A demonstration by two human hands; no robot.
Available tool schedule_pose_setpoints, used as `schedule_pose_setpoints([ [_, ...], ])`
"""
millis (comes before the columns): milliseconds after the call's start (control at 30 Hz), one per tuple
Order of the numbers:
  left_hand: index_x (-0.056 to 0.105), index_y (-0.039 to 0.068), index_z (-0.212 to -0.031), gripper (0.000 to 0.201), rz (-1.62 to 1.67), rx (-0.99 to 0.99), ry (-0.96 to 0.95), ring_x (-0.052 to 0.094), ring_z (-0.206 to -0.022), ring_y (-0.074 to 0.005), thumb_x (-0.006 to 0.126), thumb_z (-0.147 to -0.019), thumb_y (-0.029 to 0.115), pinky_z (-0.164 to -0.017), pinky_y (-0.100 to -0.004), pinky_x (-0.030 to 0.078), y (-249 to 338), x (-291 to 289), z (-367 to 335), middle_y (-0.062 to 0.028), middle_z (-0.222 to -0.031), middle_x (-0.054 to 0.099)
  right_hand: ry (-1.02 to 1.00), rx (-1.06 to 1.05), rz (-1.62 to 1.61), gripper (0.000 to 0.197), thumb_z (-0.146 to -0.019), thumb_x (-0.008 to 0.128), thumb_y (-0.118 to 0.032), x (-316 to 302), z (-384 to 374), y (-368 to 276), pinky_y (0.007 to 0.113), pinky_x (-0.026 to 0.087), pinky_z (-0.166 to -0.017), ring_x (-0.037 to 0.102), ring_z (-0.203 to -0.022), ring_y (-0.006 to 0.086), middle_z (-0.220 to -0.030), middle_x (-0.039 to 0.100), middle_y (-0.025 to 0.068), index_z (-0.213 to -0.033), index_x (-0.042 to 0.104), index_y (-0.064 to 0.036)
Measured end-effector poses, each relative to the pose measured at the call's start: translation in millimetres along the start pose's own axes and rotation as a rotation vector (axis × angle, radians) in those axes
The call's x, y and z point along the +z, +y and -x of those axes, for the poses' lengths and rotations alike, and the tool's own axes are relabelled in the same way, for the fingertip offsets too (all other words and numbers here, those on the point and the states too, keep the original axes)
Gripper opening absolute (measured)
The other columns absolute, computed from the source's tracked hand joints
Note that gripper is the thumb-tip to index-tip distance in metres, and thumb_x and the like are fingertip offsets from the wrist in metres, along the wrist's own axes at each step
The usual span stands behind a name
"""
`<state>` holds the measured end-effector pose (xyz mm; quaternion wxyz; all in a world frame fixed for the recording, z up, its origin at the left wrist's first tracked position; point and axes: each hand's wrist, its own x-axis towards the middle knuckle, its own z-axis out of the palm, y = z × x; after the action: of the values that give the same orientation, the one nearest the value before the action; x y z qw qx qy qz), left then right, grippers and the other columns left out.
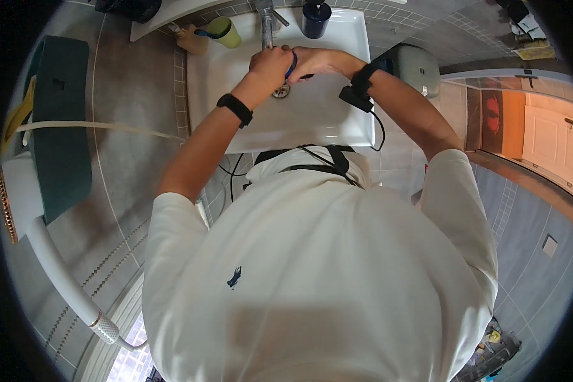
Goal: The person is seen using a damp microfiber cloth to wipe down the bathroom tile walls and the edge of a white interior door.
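Both my hands meet under the metal faucet (267, 25), over the white sink basin (235, 118). My left hand (268, 69) is closed, its fingers curled in towards the other hand. Pressed against it from the right, my right hand (309, 62) is closed too, fingers bent. A narrow, curved blue strip (291, 66) shows between the two hands, and a small dark tip (307, 76) sticks out below the right one. What these belong to is hidden by the fingers. Just below the hands lies the round metal drain (281, 91).
On the sink's back ledge stand a green cup (224, 32) and a dark pump bottle (316, 19); a tan bottle (191, 39) is at the left corner. A grey bin (416, 69) is right of the sink. A black cable (382, 130) hangs from my right wrist strap.
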<state>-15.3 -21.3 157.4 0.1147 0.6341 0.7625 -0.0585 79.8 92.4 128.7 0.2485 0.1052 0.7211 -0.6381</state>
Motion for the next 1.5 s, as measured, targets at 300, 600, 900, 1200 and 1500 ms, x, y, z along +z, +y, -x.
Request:
schedule_pose_setpoints([
  [300,0.063,0.002,-0.093,0.044,0.176,-0.135,-0.349,0.062,-0.09,-0.0307,0.077,-0.055,0.018,-0.075,-0.0383,0.052,-10,21,-21,-0.0168,-0.096,0.063,0.169,0.018,0.483,0.025,-0.06,0.072,-0.022,8,-25,15,0.029,0.045,-0.057,0.056,-0.06,0.0182,-0.064,0.06,0.0065,-0.072,0.061,-0.003],
  [600,0.059,0.0,-0.085,0.04,0.432,-0.279,-0.619,0.057,-0.058,-0.0186,0.077,-0.053,0.017,-0.052,-0.0299,0.048,-25,39,-29,-0.0091,-0.072,0.061,0.33,0.028,0.715,0.044,-0.056,0.075,-0.035,28,-40,28,0.036,0.05,-0.072,0.062,-0.081,0.03,-0.083,0.065,0.017,-0.088,0.065,-0.0057],
  [900,0.054,0.001,-0.098,0.053,0.57,-0.077,-0.48,0.058,-0.075,-0.021,0.078,-0.055,0.018,-0.063,-0.0323,0.048,-30,41,-11,-0.0112,-0.085,0.061,0.272,0.067,0.493,0.027,-0.058,0.073,-0.024,21,-36,40,0.03,0.046,-0.057,0.059,-0.062,0.0223,-0.063,0.061,0.0095,-0.07,0.063,-0.0023],
  [1200,0.017,0.011,-0.14,0.099,0.824,0.141,0.202,0.039,-0.119,-0.0364,0.075,-0.059,0.011,-0.095,-0.039,0.037,-16,29,47,-0.021,-0.13,0.038,0.076,0.176,-0.605,0.014,-0.069,0.07,-0.016,3,18,44,0.016,0.03,-0.048,0.044,-0.055,0.0025,-0.066,0.053,-0.0044,-0.066,0.057,-0.0123],
  [1500,0.046,0.025,-0.126,0.055,0.146,0.524,0.594,0.038,-0.121,-0.0322,0.055,-0.077,0.003,-0.097,-0.043,0.036,2,42,61,-0.013,-0.134,0.035,-0.378,0.048,-0.998,0.013,-0.074,0.065,-0.011,27,-5,83,0.016,0.029,-0.044,0.038,-0.049,0.0045,-0.065,0.047,-0.0026,-0.077,0.054,-0.0054],
])
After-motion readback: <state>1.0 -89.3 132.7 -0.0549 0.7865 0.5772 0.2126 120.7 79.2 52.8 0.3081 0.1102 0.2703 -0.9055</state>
